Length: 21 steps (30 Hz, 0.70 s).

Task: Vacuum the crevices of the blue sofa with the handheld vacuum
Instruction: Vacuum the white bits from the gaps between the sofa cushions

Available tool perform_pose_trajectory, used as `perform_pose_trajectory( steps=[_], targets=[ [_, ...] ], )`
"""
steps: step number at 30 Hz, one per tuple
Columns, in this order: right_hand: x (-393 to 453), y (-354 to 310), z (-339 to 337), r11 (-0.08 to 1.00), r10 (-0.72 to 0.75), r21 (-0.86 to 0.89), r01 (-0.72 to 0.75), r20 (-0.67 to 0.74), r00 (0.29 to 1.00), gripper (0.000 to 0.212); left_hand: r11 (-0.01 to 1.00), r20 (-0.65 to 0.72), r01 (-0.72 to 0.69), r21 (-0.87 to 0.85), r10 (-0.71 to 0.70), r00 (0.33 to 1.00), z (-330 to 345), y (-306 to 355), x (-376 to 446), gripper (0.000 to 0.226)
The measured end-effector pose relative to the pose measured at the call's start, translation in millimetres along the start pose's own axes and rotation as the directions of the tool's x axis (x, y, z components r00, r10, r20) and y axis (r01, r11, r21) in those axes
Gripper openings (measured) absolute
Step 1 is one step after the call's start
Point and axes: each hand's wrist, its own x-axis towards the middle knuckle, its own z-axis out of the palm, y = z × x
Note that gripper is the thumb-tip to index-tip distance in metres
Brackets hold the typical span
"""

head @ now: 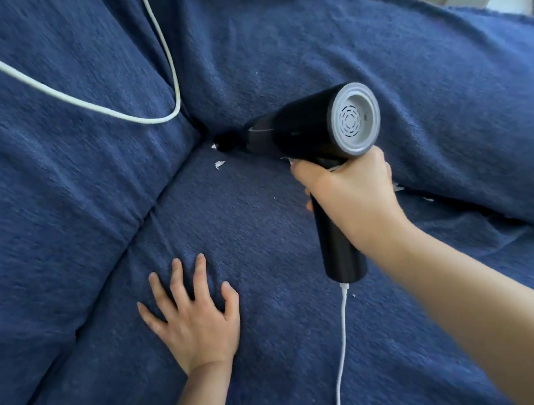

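Black handheld vacuum (309, 126) in right hand (348, 190)'s clenched grip (left hand (195, 320) flat, released) on blue sofa (50, 200).

The sofa seat cushion (281, 356) fills the lower middle. A back cushion (28, 168) rises at its 10 o'clock side and another cushion (452, 105) at its 2 o'clock side; the two meet in a crevice (201, 132) at 12 o'clock. The handheld vacuum (303, 131) lies over the seat, its nozzle pointing to 9 o'clock into that crevice and its handle running down toward 6 o'clock, held by the right hand (350, 190). Paper scraps (219, 164) lie on the seat just beside the nozzle. The left hand (195, 320) rests flat on the seat at 7 o'clock from the vacuum. A cable (342, 357) leaves the handle's end toward 6 o'clock; a cord (77, 99) loops across the left cushion.
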Motion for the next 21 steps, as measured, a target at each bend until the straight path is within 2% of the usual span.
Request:
perform_pose_trajectory(
  steps=[8, 11, 16, 21],
  targets=[
    [-16.1, -7.8, -16.9, 0.976, -0.109, -0.185, 0.111, 0.024, 0.994, 0.025, 1.0, 0.085, 0.0, 0.025, -0.002, 0.996, -6.5, 1.4, 1.6, 0.061],
    [-34.2, -8.5, -27.2, 0.967, -0.134, -0.206, 0.147, 0.079, 0.988, 0.025, 1.0, 0.111, 0.0, 0.031, -0.003, 0.994, -7.4, 0.4, 1.9, 0.063],
    [-48.2, -7.5, -39.4, 0.978, -0.095, -0.169, 0.119, 0.143, 0.985, 0.025, 1.0, 0.137, -0.004, 0.027, 0.001, 0.991, -9.5, -0.5, 2.0, 0.064],
    [-46.3, -12.4, -38.9, 0.934, -0.177, -0.274, 0.23, 0.206, 0.962, 0.028, 1.0, 0.156, -0.006, 0.023, 0.003, 0.988, -11.2, -0.5, 2.7, 0.064]
  ],
)
